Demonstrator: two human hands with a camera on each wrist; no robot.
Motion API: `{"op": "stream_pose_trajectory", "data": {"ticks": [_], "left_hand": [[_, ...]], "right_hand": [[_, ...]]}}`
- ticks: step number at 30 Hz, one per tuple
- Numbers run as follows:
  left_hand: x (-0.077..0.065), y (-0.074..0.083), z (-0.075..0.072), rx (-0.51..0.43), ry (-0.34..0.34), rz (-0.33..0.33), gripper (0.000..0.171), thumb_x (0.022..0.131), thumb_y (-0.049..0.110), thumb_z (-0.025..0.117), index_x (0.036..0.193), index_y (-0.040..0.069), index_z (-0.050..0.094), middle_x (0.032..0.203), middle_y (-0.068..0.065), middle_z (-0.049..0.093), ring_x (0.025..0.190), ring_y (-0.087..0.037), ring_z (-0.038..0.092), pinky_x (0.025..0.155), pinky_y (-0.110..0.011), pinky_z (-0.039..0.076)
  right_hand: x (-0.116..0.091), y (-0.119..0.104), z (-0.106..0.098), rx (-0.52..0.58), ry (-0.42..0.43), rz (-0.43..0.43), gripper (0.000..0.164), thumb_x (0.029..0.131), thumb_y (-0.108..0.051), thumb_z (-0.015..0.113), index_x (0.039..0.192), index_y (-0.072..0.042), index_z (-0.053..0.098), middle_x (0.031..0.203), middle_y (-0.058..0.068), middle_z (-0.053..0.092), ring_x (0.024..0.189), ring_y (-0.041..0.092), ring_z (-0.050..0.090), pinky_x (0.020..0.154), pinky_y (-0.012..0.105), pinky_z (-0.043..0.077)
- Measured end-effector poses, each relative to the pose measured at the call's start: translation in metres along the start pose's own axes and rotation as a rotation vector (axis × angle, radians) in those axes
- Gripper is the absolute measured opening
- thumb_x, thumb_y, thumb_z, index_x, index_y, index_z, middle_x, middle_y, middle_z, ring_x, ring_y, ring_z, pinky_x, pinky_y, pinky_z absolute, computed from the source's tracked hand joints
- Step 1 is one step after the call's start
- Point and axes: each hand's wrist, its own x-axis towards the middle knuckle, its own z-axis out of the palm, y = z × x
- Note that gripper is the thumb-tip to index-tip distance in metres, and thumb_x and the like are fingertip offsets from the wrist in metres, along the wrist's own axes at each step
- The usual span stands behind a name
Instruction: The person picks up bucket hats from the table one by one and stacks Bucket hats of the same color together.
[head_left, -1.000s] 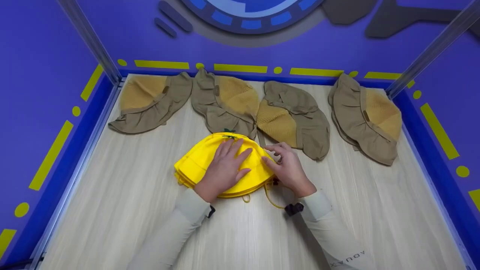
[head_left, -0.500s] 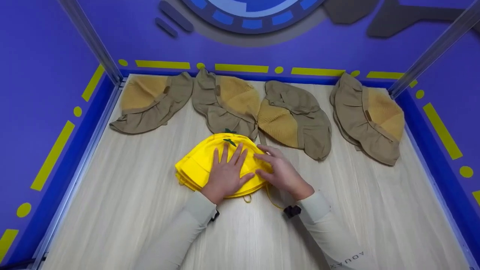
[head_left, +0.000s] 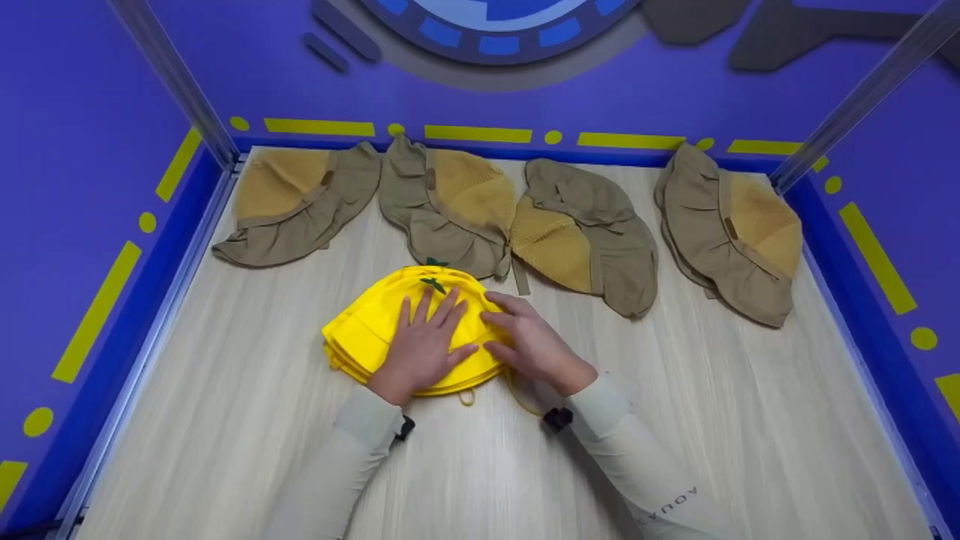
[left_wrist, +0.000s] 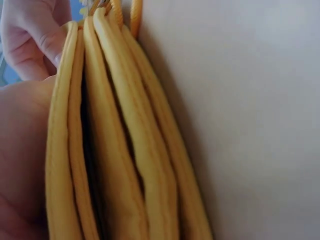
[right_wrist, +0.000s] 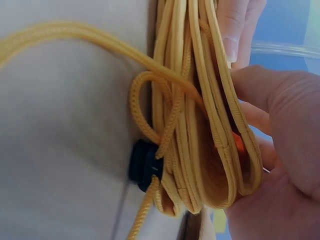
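A stack of folded yellow bucket hats (head_left: 360, 322) lies on the table, with green leaf-shaped stems (head_left: 433, 285) at the crown. My left hand (head_left: 424, 345) rests flat on top, fingers spread. At the stack's right side my right hand (head_left: 536, 345) touches the cloth with loosely bent fingers, its thumb lying over the top. The left wrist view shows several layered yellow brims (left_wrist: 135, 140) standing off one another. In the right wrist view a yellow cord (right_wrist: 75, 30) loops out beside a black cord lock (right_wrist: 146, 165).
Several tan hats with brown ruffled brims lie in a row at the back: one far left (head_left: 281, 184), two in the middle, one far right (head_left: 761, 217). Blue panels (head_left: 480, 105) stand around the pale wood table (head_left: 480, 472).
The yellow hats have slid a little left, with both hands moving along. My right hand has come from the edge further onto the cloth. My left fingers have spread, baring a green stem.
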Motion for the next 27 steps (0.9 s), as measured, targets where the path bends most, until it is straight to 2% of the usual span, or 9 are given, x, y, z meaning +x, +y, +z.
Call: {"op": "stream_pose_trajectory", "data": {"ticks": [7,14,22,27], "left_hand": [[-0.008,-0.031,-0.008,-0.084,-0.016,-0.030,0.078,0.101,0.066,0.043,0.163,0.021,0.030,0.173,0.000,0.018,0.159,-0.039,0.013,0.124,-0.067,0.011],[-0.010,-0.052,-0.015,-0.148,-0.032,-0.049,0.077,0.100,0.065,0.048,0.161,0.021,0.034,0.173,0.001,0.019,0.159,-0.040,0.012,0.124,-0.068,0.008],[-0.010,-0.059,-0.013,-0.173,-0.038,-0.074,0.077,0.100,0.065,0.048,0.161,0.022,0.034,0.173,0.002,0.018,0.160,-0.039,0.009,0.125,-0.067,0.004],[-0.009,-0.056,-0.014,-0.163,-0.013,-0.064,0.076,0.100,0.065,0.048,0.161,0.022,0.035,0.172,0.002,0.021,0.159,-0.038,0.012,0.125,-0.067,0.006]], "right_hand": [[0.025,-0.017,0.013,-0.025,0.000,-0.038,0.047,0.099,-0.027,0.068,0.141,-0.006,0.062,0.161,0.011,0.041,0.149,0.029,0.040,0.122,0.042,0.036],[0.043,-0.026,0.023,-0.017,-0.009,-0.040,0.046,0.100,-0.027,0.068,0.141,-0.007,0.061,0.161,0.010,0.041,0.149,0.028,0.039,0.122,0.041,0.035],[0.047,-0.027,0.028,0.052,-0.009,-0.020,0.050,0.100,-0.028,0.067,0.145,-0.010,0.058,0.162,0.008,0.039,0.149,0.026,0.038,0.122,0.041,0.036],[0.043,-0.015,0.019,0.204,0.038,-0.046,0.056,0.101,-0.031,0.067,0.152,-0.015,0.050,0.162,0.006,0.042,0.150,0.024,0.038,0.123,0.043,0.035]]}}
